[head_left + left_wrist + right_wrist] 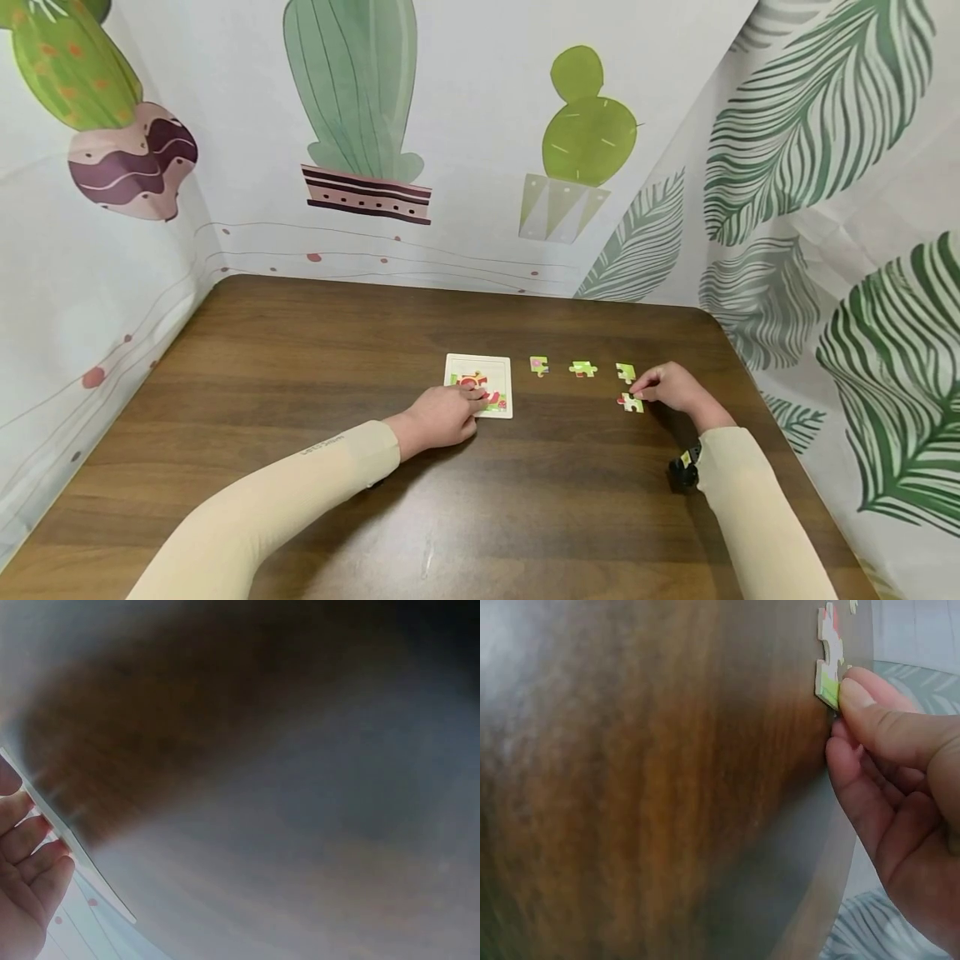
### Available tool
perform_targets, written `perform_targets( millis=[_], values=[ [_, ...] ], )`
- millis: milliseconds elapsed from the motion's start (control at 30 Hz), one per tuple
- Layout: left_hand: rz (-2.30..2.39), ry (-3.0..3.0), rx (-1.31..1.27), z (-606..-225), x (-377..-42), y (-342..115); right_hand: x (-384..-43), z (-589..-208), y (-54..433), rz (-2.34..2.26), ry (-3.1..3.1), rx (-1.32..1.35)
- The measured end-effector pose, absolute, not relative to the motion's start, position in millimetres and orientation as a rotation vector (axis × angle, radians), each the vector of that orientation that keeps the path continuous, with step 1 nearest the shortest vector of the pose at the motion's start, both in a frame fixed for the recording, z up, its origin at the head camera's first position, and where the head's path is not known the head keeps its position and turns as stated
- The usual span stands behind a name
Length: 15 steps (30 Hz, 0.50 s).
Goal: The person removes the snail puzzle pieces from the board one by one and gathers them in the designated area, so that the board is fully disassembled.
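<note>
A small square puzzle tray (457, 362) with a cream rim lies near the middle of the table, partly filled with red and green pieces. My left hand (442, 415) rests on its lower part, fingers reaching over the pieces and covering some; in the left wrist view, those fingers (26, 844) lie along the tray's edge (101, 885). Farther right, my right hand (671, 387) pinches one corner of a green, white and red puzzle piece (633, 406) between thumb and forefinger. The right wrist view shows that piece (827, 679) at the thumb's tip.
Three loose pieces lie in a row right of the tray: one with a pink flower (538, 364), a green one (582, 368) and another green one (625, 372) just above the pinched piece. Patterned cloth (480, 167) hangs behind the brown wooden table (322, 350).
</note>
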State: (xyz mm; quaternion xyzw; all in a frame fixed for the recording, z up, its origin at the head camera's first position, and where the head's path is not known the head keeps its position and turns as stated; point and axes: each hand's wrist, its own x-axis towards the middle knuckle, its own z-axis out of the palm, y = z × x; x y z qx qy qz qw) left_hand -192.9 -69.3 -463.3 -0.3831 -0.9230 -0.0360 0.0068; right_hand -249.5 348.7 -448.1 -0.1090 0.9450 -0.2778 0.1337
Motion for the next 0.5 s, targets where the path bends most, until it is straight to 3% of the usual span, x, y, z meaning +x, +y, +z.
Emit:
perform_targets(
  millis=[500],
  values=[
    [-0.098, -2.879, -1.207, -461.7, -193.5, -70.0, -250.5, -449.7, 348.0, -0.715, 2.816, -0.398]
  ],
)
